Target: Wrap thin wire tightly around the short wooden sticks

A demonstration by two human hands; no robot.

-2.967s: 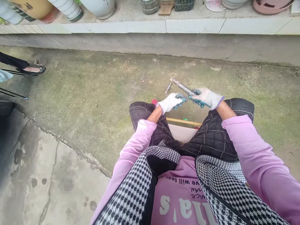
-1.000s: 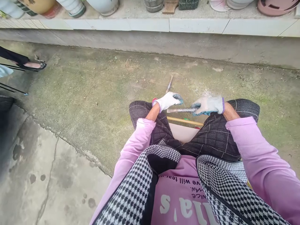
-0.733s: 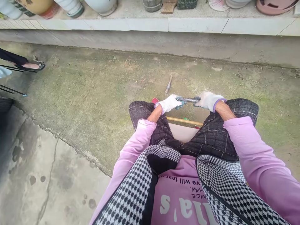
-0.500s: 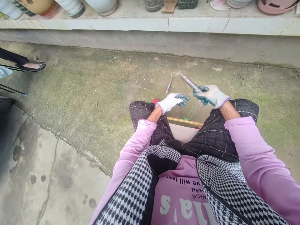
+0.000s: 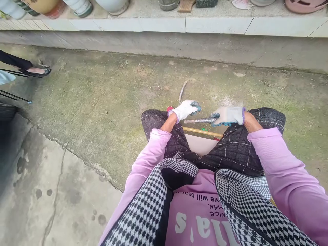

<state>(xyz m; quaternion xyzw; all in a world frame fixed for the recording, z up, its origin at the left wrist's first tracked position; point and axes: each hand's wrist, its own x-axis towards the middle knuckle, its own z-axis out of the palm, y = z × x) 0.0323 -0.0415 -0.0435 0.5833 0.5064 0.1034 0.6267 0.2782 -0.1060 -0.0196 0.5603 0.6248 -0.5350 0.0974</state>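
Grey thread was wound all along the stick (image 5: 198, 120) that the right hand (image 5: 229, 115) held. The hand was closed around one end of it, and the stick pointed sideways toward the left hand (image 5: 185, 109). It lay flat in the air, just above the knees (image 5: 153, 119) and a little below the left hand.

The left hand was curled into a loose fist. It sat just above the free end of the stick. I could not tell if it pinched anything, though a thin thread (image 5: 201, 110) seemed to run beside its fingertips. I could not tell if this hand touched the stick.

Both hands wore white gloves with blue-green fingers. The sleeves (image 5: 276, 160) were light purple. The person sat with the knees apart, in dark checked trousers. A yellow rod (image 5: 202, 132) ran across between the legs, below the hands.

Another small stick (image 5: 182, 90) lay on the ground (image 5: 102, 102), a bit past the left hand. The ground was rough concrete with green patches and a long crack.

Far off, a low step (image 5: 179, 25) ran across the top, and pots (image 5: 79, 7) stood on it. At the left edge, another person's foot in a dark shoe (image 5: 36, 71) rested on the ground, well apart from the hands.
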